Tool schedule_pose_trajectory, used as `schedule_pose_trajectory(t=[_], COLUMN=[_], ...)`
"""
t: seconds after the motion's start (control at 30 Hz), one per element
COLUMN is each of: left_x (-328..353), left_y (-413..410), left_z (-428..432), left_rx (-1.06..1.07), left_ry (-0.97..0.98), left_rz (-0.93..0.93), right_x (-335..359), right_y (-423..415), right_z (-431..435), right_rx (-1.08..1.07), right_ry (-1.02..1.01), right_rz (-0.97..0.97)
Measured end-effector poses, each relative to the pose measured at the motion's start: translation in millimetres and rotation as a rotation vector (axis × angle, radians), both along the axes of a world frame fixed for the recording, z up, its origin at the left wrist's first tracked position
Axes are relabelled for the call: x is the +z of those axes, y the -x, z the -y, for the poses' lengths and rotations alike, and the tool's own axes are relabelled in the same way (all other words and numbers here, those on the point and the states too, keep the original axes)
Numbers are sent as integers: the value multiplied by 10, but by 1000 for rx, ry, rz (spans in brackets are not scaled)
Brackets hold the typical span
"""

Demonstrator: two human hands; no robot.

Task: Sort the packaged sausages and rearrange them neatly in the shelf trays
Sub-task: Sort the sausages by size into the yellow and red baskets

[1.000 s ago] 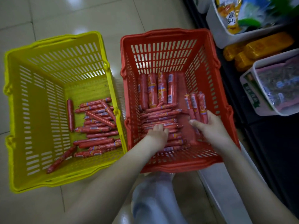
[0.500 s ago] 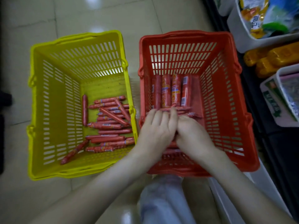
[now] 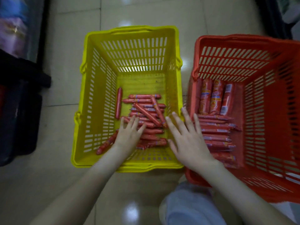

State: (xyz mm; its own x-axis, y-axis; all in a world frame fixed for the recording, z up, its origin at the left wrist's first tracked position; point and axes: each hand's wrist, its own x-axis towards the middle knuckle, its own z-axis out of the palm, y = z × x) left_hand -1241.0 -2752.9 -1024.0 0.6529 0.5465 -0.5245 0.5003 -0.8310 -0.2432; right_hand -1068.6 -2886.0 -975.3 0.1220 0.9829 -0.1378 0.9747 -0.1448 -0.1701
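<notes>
Two baskets side by side on the tiled floor. Left hand (image 3: 129, 135) lies inside the yellow basket (image 3: 129, 30), fingers straight and slightly apart, resting on the loose thin sausages (image 3: 146, 116) — probably about to gather them. Right hand (image 3: 190, 140) hovers over the wall between baskets, fingers splayed, holding nothing. Red basket (image 3: 243, 41) holds the tidy rows (image 3: 214, 133) — likely the sorted side.

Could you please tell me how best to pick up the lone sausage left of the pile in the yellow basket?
Pinch its middle from above, thumb and finger across its width: the sausage lies flat on the basket floor beside the pile, nothing on top.
</notes>
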Motion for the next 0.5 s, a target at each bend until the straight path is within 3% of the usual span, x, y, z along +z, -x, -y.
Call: schedule_pose_trajectory(t=[0.07,0.1,0.2,0.37,0.5], left_x=[-100,-45,353,1267,2081], left_y=[19,-25,-301,-983,-1565], left_z=[25,55,183,672,1493], left_rx=[96,142,168,-34,-263], left_ry=[143,154,84,82,203], left_rz=[-114,-71,279,764,928], right_x=[-24,-13,154,990,1767], right_y=[-3,-13,-93,-440,-765], right_z=[-2,3,65,509,1469], right_rx=[1,3,8,-80,-319], right_ry=[16,13,-38,-143,-238], right_rz=[13,15,-40,-134,-66])
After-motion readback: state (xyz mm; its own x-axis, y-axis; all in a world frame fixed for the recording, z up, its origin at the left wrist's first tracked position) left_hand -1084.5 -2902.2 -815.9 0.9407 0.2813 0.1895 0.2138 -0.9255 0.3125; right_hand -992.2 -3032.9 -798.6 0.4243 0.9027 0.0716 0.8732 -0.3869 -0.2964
